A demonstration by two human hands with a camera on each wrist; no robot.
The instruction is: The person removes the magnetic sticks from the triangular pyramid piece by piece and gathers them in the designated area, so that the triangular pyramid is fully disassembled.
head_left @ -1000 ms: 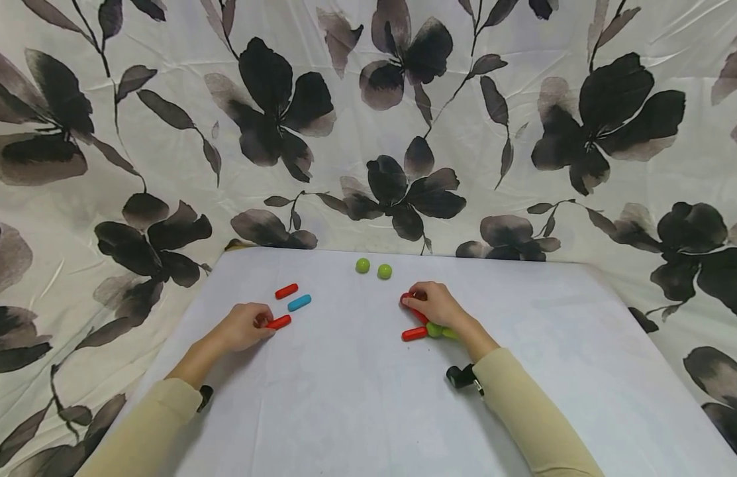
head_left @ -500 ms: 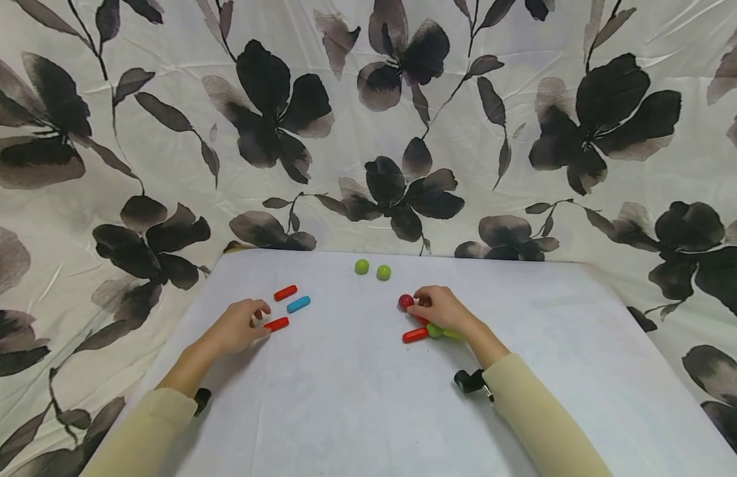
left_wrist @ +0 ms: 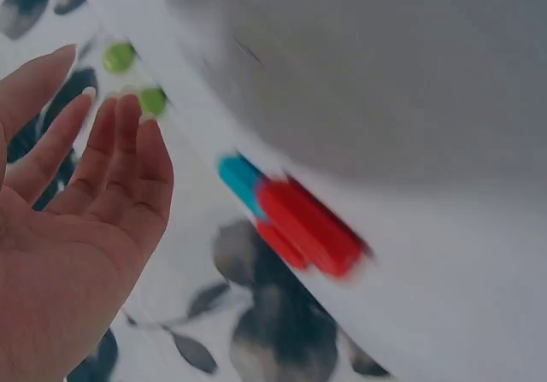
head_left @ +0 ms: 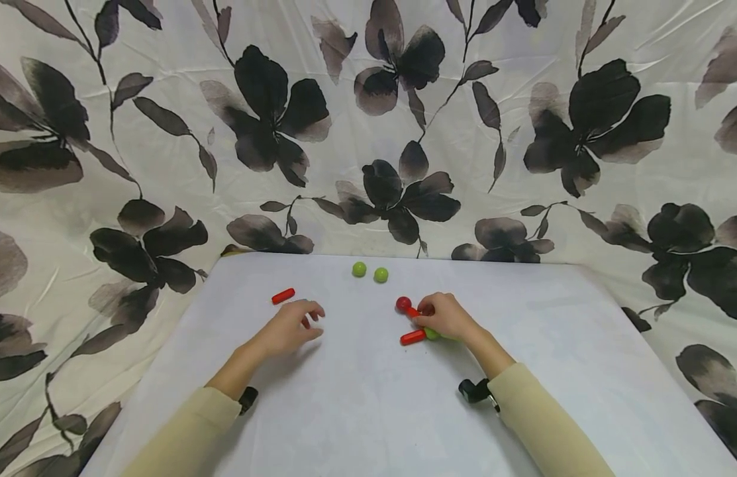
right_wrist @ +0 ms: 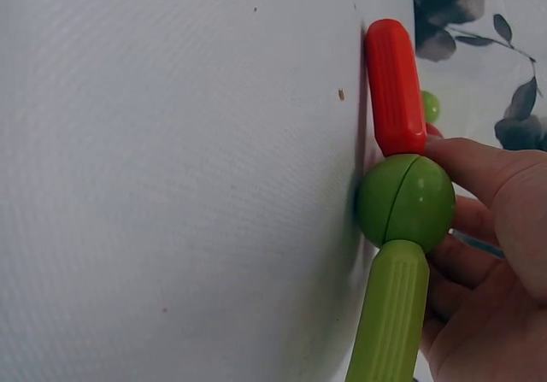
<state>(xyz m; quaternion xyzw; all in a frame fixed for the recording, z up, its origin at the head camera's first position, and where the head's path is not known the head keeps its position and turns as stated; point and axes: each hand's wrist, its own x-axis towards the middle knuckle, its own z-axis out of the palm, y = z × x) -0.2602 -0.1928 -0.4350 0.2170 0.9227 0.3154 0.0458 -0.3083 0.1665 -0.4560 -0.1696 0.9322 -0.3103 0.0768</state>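
My left hand [head_left: 287, 328] is over the table's left half, fingers loosely bent, with nothing between them. In the left wrist view, a blue rod [left_wrist: 239, 179] and two red rods, one nearer red rod [left_wrist: 312, 228], lie apart from that hand. The head view shows only one far red rod [head_left: 283, 295]; the hand covers the others. My right hand [head_left: 448, 318] pinches a short red rod [head_left: 412, 311] that touches a red ball [head_left: 403, 304]. Beside its fingers, another red rod [right_wrist: 395, 87] joins a green ball [right_wrist: 406, 201] and a light green rod [right_wrist: 391, 314].
Two loose green balls, a left one [head_left: 359, 269] and a right one [head_left: 381, 275], sit near the back edge of the white table [head_left: 344, 404]. A flower-printed cloth [head_left: 368, 132] hangs behind it.
My left hand has let go of the near red rod and moved right, now hiding it and the blue rod. My right hand has shifted slightly down, away from the red ball, which shows more.
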